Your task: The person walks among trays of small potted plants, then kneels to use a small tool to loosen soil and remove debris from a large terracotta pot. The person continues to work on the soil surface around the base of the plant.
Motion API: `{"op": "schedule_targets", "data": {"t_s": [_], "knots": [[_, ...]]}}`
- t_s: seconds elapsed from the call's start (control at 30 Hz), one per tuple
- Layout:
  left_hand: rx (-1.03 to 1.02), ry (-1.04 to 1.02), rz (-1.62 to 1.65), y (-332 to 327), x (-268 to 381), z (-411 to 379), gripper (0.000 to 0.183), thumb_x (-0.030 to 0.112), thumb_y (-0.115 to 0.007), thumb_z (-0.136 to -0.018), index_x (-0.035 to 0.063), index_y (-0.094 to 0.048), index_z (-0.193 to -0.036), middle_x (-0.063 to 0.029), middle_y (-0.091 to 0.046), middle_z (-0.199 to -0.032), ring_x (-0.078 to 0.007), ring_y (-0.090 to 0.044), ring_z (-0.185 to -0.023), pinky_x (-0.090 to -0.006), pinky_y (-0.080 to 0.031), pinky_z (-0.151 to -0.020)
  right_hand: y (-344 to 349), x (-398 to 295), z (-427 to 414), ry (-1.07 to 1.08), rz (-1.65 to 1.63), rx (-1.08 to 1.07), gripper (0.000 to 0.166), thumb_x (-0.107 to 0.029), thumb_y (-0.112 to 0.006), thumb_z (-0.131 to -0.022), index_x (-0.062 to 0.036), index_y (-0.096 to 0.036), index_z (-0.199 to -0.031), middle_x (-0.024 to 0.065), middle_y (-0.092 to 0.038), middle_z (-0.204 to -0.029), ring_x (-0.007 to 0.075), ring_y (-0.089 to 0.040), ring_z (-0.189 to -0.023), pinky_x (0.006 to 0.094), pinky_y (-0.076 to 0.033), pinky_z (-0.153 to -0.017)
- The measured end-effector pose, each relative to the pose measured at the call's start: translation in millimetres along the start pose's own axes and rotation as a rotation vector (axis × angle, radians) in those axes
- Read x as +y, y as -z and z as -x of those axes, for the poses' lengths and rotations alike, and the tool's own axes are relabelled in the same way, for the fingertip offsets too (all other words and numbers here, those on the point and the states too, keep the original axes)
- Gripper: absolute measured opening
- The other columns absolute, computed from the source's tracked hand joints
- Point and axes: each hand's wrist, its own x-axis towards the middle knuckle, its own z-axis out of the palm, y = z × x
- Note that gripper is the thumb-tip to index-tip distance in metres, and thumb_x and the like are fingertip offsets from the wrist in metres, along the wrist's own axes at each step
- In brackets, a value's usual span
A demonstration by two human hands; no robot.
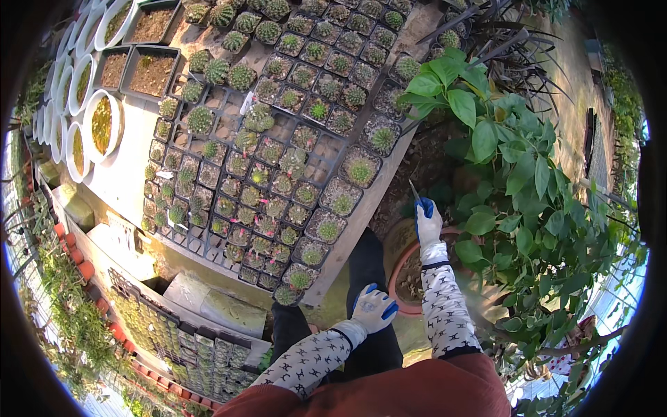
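My right hand, in a white glove with blue palm and fingertips, is closed around a slim pointed metal tool whose tip points up and away from me; its handle is hidden in the fist. It is held over a round terracotta-coloured pot of soil, beside a leafy green shrub. My left hand, gloved alike, rests on my dark-trousered knee, fingers loosely spread and nothing visible in it. To the left of both hands stands a bench with many small cacti in square black pots.
White round pots and black rectangular planters of soil stand on the bench's far left. A lower ledge with seedling trays runs at the lower left, near a row of orange pots. Shrub branches crowd the right side.
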Motion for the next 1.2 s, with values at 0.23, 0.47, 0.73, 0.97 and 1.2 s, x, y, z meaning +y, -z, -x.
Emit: {"op": "schedule_targets", "data": {"t_s": [0.23,0.47,0.73,0.97,1.2], "knots": [[-0.045,0.0,-0.037,4,7,-5,0.018,0.03,-0.062,-0.077,0.0144,-0.067,-0.086,-0.0087,-0.064,-0.082,-0.0285,-0.06,-0.086,-0.0462,-0.036,-0.099,-28,16,-3,-0.326,-0.588,-0.085,0.015,-0.02,-0.056,-0.093,-0.0073,-0.06,-0.1,-0.0001,-0.059,-0.078,0.0083,-0.054,-0.064,0.0235,-0.044,-0.056],[-0.05,0.003,-0.07,6,10,-11,0.018,0.031,-0.062,-0.078,0.0157,-0.068,-0.085,-0.008,-0.065,-0.082,-0.0266,-0.061,-0.086,-0.0442,-0.035,-0.099,-33,12,12,-0.503,-0.649,-0.12,0.013,-0.02,-0.054,-0.094,-0.0075,-0.056,-0.096,0.0011,-0.059,-0.074,0.0096,-0.051,-0.057,0.0258,-0.044,-0.049],[-0.034,-0.002,-0.062,15,12,-19,0.023,0.033,-0.063,-0.077,0.0126,-0.067,-0.088,-0.0079,-0.065,-0.083,-0.0265,-0.061,-0.087,-0.0432,-0.036,-0.099,-56,-19,8,-0.318,-0.638,-0.065,0.016,-0.026,-0.055,-0.094,-0.0107,-0.058,-0.095,-0.0038,-0.047,-0.065,0.0056,-0.041,-0.051,0.0221,-0.034,-0.046],[-0.006,0.003,-0.049,24,15,-28,0.025,0.033,-0.062,-0.076,0.0112,-0.066,-0.089,-0.0085,-0.065,-0.085,-0.0267,-0.061,-0.089,-0.0446,-0.035,-0.1,-75,-123,-42,-0.039,-0.688,-0.18,0.014,-0.023,-0.056,-0.094,-0.0094,-0.058,-0.097,-0.0042,-0.049,-0.069,0.0044,-0.043,-0.057,0.0206,-0.034,-0.048],[0.088,-0.033,-0.053,38,22,-40,0.02,0.031,-0.06,-0.079,0.0128,-0.067,-0.085,-0.0091,-0.065,-0.085,-0.0262,-0.061,-0.088,-0.0446,-0.038,-0.096,-102,-252,-181,0.178,-0.65,-0.147,0.016,-0.021,-0.06,-0.09,-0.0049,-0.06,-0.091,-0.0009,-0.056,-0.071,0.0071,-0.049,-0.063,0.0249,-0.043,-0.057]]}}
